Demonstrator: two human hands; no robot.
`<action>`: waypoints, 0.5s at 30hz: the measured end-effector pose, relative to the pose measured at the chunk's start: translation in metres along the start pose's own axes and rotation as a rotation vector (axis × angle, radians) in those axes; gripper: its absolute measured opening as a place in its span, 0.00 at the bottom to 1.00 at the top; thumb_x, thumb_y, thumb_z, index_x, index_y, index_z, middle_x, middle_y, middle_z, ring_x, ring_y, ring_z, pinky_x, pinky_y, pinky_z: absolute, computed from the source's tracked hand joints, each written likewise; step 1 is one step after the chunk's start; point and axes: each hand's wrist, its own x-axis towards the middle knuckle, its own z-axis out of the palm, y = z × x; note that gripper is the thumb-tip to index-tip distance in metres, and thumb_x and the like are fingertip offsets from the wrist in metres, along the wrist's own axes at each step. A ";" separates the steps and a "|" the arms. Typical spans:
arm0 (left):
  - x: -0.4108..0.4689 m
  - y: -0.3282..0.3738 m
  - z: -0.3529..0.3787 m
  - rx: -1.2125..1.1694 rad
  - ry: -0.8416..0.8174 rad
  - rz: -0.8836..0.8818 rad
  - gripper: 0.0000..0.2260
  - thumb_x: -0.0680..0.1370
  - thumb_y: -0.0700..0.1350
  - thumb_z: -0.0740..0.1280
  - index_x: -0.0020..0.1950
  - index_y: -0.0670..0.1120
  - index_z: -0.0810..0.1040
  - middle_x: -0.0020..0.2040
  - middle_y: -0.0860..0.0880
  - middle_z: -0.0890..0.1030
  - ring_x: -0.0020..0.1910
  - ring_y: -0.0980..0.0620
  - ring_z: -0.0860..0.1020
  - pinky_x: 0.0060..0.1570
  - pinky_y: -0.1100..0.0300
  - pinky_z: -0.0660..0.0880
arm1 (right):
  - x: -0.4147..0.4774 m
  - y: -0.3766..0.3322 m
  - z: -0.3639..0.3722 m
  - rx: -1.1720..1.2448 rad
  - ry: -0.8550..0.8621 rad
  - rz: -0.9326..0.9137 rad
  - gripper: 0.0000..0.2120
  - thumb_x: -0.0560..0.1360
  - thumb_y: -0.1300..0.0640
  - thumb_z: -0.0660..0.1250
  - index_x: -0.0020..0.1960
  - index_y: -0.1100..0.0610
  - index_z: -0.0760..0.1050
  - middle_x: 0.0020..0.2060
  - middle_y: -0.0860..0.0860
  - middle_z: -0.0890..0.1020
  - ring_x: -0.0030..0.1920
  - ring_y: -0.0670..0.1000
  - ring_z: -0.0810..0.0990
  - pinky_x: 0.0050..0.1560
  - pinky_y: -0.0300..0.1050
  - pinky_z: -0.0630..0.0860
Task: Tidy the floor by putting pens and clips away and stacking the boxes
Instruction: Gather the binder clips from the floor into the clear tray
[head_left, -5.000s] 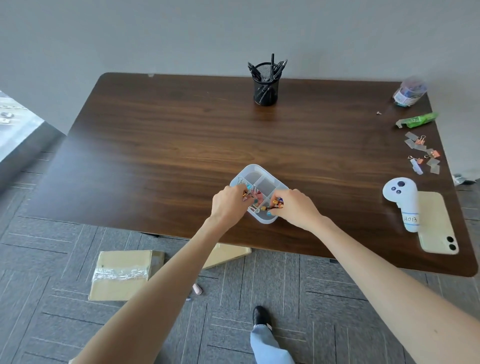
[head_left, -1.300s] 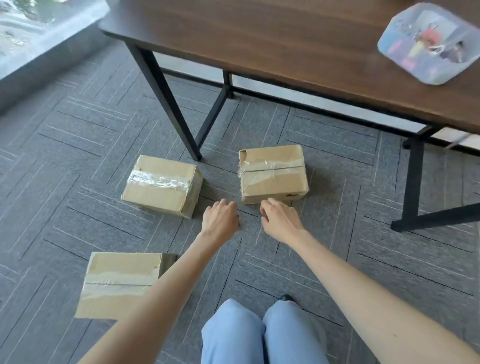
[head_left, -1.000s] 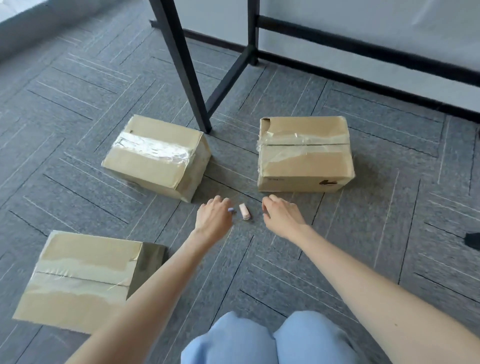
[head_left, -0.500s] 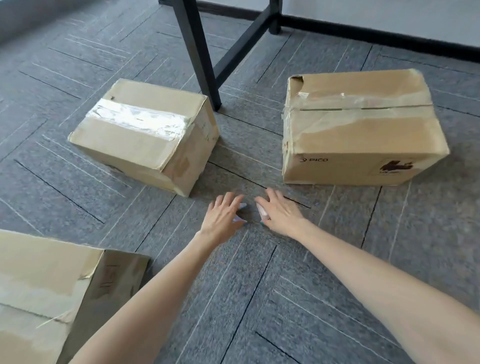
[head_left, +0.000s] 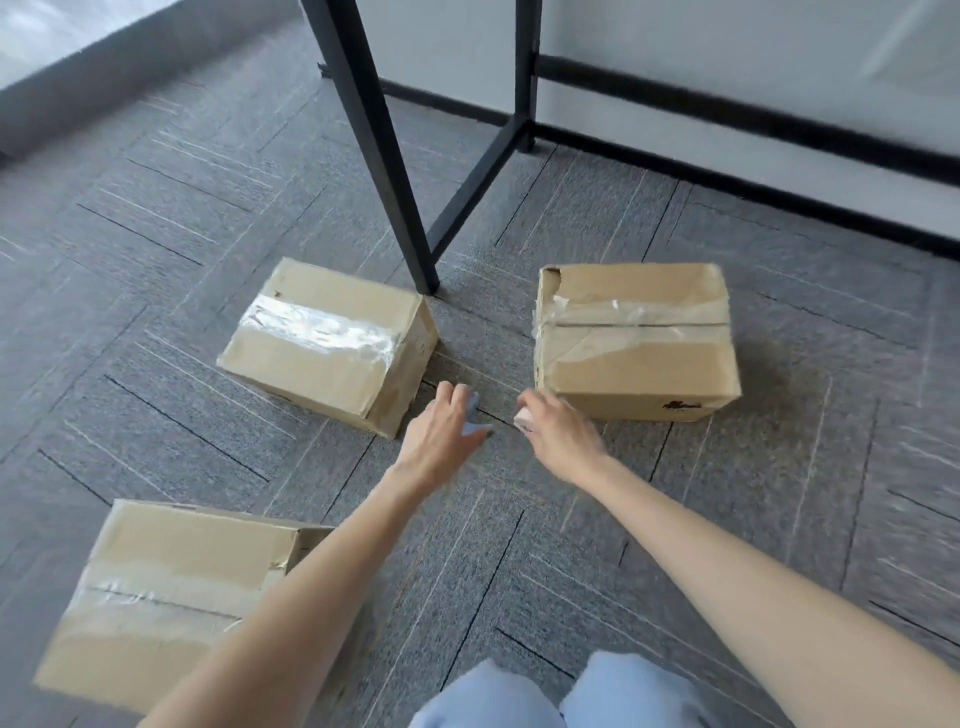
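Note:
Three taped cardboard boxes lie apart on the grey carpet: one at centre left, one at centre right, one at the near left. Between the two far boxes, my left hand holds a small pale blue clip in its fingertips. My right hand is closed on a small pink clip that peeks out at the fingers. Both hands hover just above the carpet, a short gap between them.
A black table leg slants down to the floor right behind the centre left box, joined to a rear brace and post. A dark skirting runs along the white wall. My knees in light blue trousers are at the bottom.
The view has pulled back from the floor. Both hands have closed on the small clips that lay between the boxes and lifted slightly apart.

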 end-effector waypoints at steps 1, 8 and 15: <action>-0.008 0.015 -0.031 -0.006 0.007 0.003 0.23 0.76 0.57 0.67 0.65 0.47 0.67 0.59 0.48 0.70 0.49 0.49 0.77 0.40 0.54 0.78 | -0.008 -0.014 -0.031 0.011 0.024 0.025 0.17 0.76 0.62 0.66 0.63 0.58 0.68 0.56 0.54 0.75 0.53 0.53 0.77 0.49 0.46 0.79; -0.055 0.123 -0.253 -0.120 0.042 0.033 0.21 0.75 0.56 0.67 0.62 0.47 0.67 0.59 0.48 0.70 0.48 0.48 0.76 0.43 0.50 0.79 | -0.078 -0.108 -0.266 0.005 0.117 0.135 0.12 0.77 0.57 0.65 0.60 0.58 0.69 0.55 0.53 0.75 0.53 0.55 0.76 0.44 0.47 0.72; -0.072 0.222 -0.414 -0.194 0.071 0.154 0.23 0.75 0.54 0.69 0.64 0.45 0.68 0.60 0.47 0.70 0.51 0.47 0.77 0.47 0.48 0.78 | -0.120 -0.156 -0.448 0.025 0.234 0.238 0.07 0.77 0.59 0.62 0.55 0.57 0.71 0.54 0.51 0.75 0.55 0.55 0.74 0.41 0.44 0.64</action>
